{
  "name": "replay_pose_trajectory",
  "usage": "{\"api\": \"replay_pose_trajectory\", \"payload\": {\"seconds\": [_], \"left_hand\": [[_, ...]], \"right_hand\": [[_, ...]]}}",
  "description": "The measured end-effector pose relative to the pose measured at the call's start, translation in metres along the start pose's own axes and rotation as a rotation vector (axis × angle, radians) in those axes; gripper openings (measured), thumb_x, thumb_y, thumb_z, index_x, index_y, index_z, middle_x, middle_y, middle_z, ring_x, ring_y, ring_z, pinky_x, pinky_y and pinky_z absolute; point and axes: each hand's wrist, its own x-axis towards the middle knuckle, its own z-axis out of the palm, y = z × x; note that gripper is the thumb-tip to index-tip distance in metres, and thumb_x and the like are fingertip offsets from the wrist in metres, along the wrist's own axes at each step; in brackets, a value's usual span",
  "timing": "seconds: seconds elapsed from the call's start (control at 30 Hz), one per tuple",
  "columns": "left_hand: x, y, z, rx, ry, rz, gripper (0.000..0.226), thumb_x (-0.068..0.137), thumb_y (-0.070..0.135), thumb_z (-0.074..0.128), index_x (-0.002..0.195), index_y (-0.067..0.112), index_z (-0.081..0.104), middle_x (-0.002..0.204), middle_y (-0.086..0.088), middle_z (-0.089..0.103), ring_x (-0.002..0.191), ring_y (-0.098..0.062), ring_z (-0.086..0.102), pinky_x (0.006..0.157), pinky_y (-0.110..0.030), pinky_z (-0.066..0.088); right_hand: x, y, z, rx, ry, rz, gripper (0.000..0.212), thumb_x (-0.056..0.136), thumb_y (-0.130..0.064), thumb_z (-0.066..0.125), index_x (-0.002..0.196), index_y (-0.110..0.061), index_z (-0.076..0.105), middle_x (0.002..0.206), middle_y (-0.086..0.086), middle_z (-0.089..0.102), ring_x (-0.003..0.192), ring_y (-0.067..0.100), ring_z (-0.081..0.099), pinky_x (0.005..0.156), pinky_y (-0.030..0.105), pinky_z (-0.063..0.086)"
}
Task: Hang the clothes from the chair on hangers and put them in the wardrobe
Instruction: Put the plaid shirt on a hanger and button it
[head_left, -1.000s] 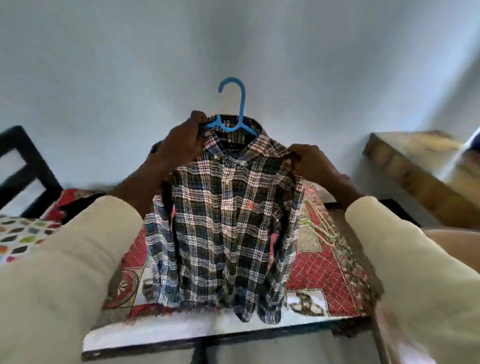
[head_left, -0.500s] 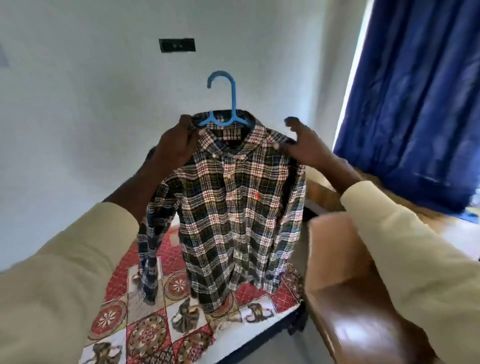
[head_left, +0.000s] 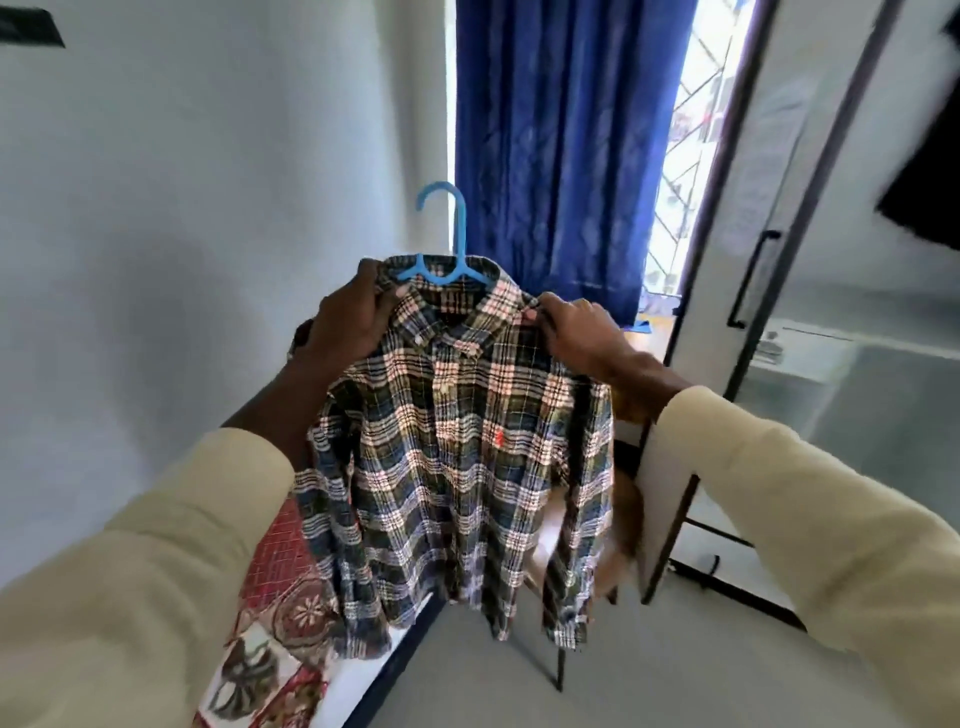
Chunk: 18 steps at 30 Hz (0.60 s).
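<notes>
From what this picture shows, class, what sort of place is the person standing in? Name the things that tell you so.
Most likely a bedroom in a home. A bed with a patterned cover stands at the lower left, a blue curtain hangs over a window, and a tall cupboard door with a black handle, probably the wardrobe, stands at the right.

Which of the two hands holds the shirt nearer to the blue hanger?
The left hand: it grips the collar beside the blue hanger; the right hand pinches the shirt farther off.

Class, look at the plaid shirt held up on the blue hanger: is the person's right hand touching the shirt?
Touching. The head view shows the right hand with its fingers curled on the plaid shirt at the collar and shoulder, no gap between them.
</notes>
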Motion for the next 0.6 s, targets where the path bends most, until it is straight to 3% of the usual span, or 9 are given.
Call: {"api": "replay_pose_trajectory", "payload": {"seconds": [0.1, 0.23, 0.37, 0.43, 0.5, 0.6], "left_hand": [[0.011, 0.034, 0.024, -0.111, -0.052, -0.059, 0.045, 0.093, 0.054, 0.055, 0.109, 0.012, 0.046, 0.095, -0.017, 0.068, 0.087, -0.038, 0.065, 0.071, -0.042, 0.048], [0.027, 0.079, 0.060, -0.269, -0.193, -0.098, 0.053, 0.085, 0.069, 0.056, 0.093, 0.016, 0.055, 0.085, -0.005, 0.066, 0.081, -0.029, 0.063, 0.069, -0.037, 0.048], [0.036, 0.132, 0.102, -0.476, -0.285, -0.135, 0.042, 0.085, 0.056, 0.066, 0.094, 0.016, 0.059, 0.082, 0.002, 0.062, 0.073, -0.014, 0.058, 0.057, -0.027, 0.039], [0.039, 0.157, 0.132, -0.575, -0.325, -0.155, 0.039, 0.084, 0.044, 0.074, 0.106, 0.018, 0.055, 0.091, 0.001, 0.061, 0.081, -0.017, 0.060, 0.066, -0.031, 0.046], [0.045, 0.184, 0.167, -0.679, -0.373, -0.158, 0.044, 0.082, 0.028, 0.078, 0.113, 0.015, 0.050, 0.101, -0.005, 0.062, 0.097, -0.030, 0.062, 0.082, -0.040, 0.050], [0.060, 0.242, 0.214, -0.703, -0.373, -0.250, 0.034, 0.086, 0.022, 0.070, 0.114, 0.009, 0.058, 0.105, -0.013, 0.068, 0.100, -0.033, 0.064, 0.083, -0.040, 0.049]], "right_hand": [[-0.033, 0.028, -0.011, -0.137, 0.110, 0.069, 0.033, 0.104, -0.034, 0.038, 0.117, -0.008, 0.053, 0.098, 0.028, 0.067, 0.086, 0.049, 0.062, 0.070, 0.049, 0.043], [-0.071, 0.069, -0.047, -0.227, 0.160, 0.194, 0.034, 0.105, -0.035, 0.036, 0.118, -0.010, 0.054, 0.097, 0.025, 0.068, 0.084, 0.044, 0.063, 0.067, 0.041, 0.038], [-0.106, 0.116, -0.094, -0.283, 0.202, 0.332, 0.035, 0.105, -0.036, 0.035, 0.118, -0.013, 0.056, 0.104, 0.020, 0.069, 0.087, 0.039, 0.064, 0.072, 0.039, 0.043], [-0.123, 0.144, -0.121, -0.312, 0.236, 0.388, 0.034, 0.105, -0.035, 0.036, 0.119, -0.012, 0.057, 0.106, 0.020, 0.068, 0.087, 0.038, 0.064, 0.069, 0.037, 0.041], [-0.139, 0.175, -0.148, -0.350, 0.284, 0.436, 0.034, 0.104, -0.037, 0.036, 0.116, -0.013, 0.057, 0.104, 0.020, 0.069, 0.086, 0.038, 0.064, 0.069, 0.038, 0.043], [-0.160, 0.224, -0.189, -0.416, 0.336, 0.512, 0.034, 0.103, -0.040, 0.038, 0.111, -0.015, 0.058, 0.102, 0.022, 0.069, 0.089, 0.040, 0.064, 0.077, 0.043, 0.048]]}}
